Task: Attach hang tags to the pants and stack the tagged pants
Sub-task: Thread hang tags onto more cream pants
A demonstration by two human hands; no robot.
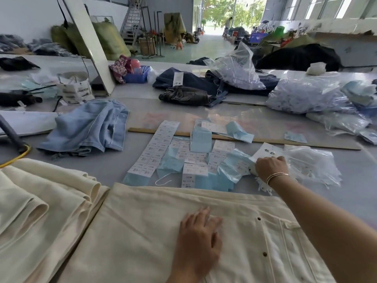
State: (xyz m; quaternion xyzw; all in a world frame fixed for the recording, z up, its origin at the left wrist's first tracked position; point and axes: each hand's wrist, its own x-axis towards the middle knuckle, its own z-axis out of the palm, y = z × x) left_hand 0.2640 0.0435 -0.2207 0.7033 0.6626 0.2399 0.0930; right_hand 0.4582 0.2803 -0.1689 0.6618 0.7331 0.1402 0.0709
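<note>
Our left hand [199, 231] lies flat, fingers spread, pressing on the cream pants [173, 231] spread across the near table edge. Our right hand [270, 167] reaches beyond them, fingers curled on a white hang tag [265, 152] at the mouth of a clear plastic bag [312, 166]. The pants run left to right, waistband and rivets toward the right; heavy twill, ridged seams. More cream pants [36, 205] lie folded at left. Beyond: sticker sheets [157, 146] over pale blue tags [201, 139], then light denim [87, 127], all on the grey table [106, 166].
</note>
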